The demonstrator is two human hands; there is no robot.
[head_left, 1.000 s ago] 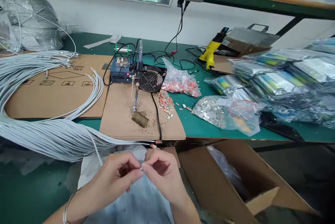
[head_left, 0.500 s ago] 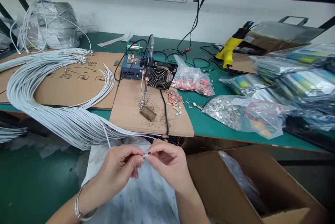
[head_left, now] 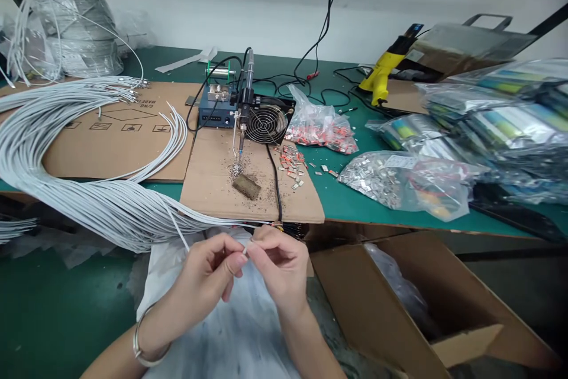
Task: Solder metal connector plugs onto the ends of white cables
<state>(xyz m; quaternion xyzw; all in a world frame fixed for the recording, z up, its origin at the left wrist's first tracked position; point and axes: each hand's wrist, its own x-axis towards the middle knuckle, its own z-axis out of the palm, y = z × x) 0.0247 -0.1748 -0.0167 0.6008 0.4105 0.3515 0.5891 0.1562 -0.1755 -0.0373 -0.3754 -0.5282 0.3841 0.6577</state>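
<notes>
My left hand is closed in a pinch on a thin light-grey cable, which runs up from it to the large bundle. Against it, my right hand pinches the tip of the same cable, and its fingertips cover most of that end. Both hands are held above my lap, just in front of the bench edge. The cable bundle curves over the bench edge on the left, with more ends lying near my right hand.
A soldering iron stands in a holder above a brown sponge, beside a fan. Small metal connectors lie loose and in a bag. A yellow heat gun stands behind. An open carton is at lower right.
My right fingers have closed further over the cable tip, hiding the small dark and pale end that showed between the hands. The whole view has shifted slightly.
</notes>
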